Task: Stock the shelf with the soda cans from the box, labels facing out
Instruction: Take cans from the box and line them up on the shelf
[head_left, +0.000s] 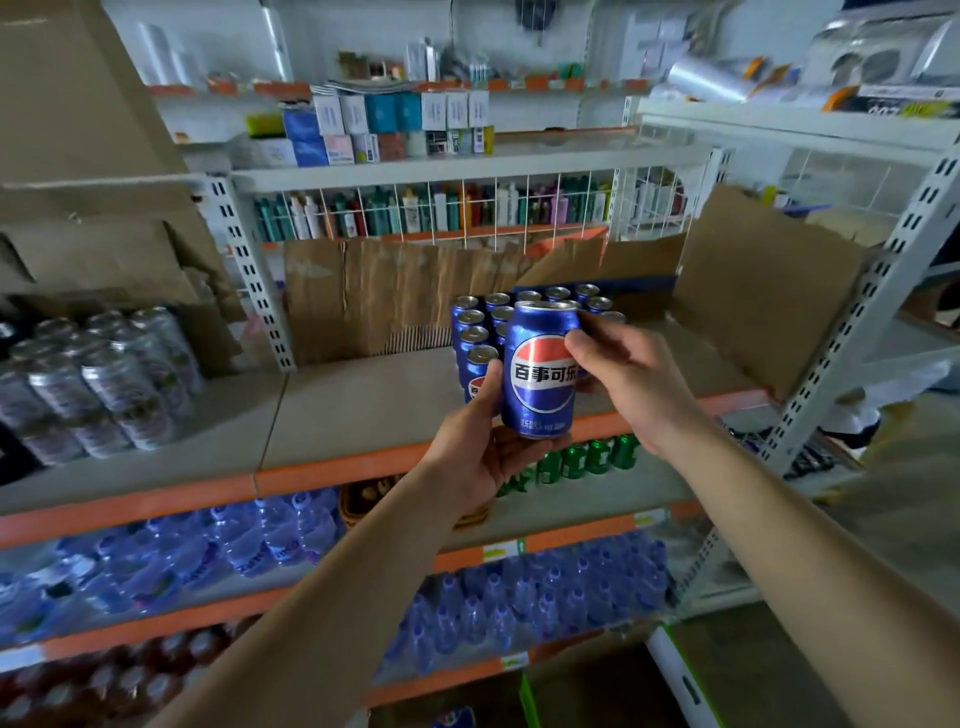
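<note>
- Two hands on one can (540, 371), held in front of the shelf (363, 405) edge.
- Left hand (483, 452) cups its base, right hand (623, 369) grips its upper side, hiding the label's right end.
- Can upright, label toward camera.
- Rows of cans (480, 332) behind are partly hidden; their labels are mostly unreadable.

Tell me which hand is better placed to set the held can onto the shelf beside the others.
Probably the left hand: it cups the blue soda can from below and the side, label toward the camera. The right hand only pinches the upper edge, and blocks the stocked cans.
</note>
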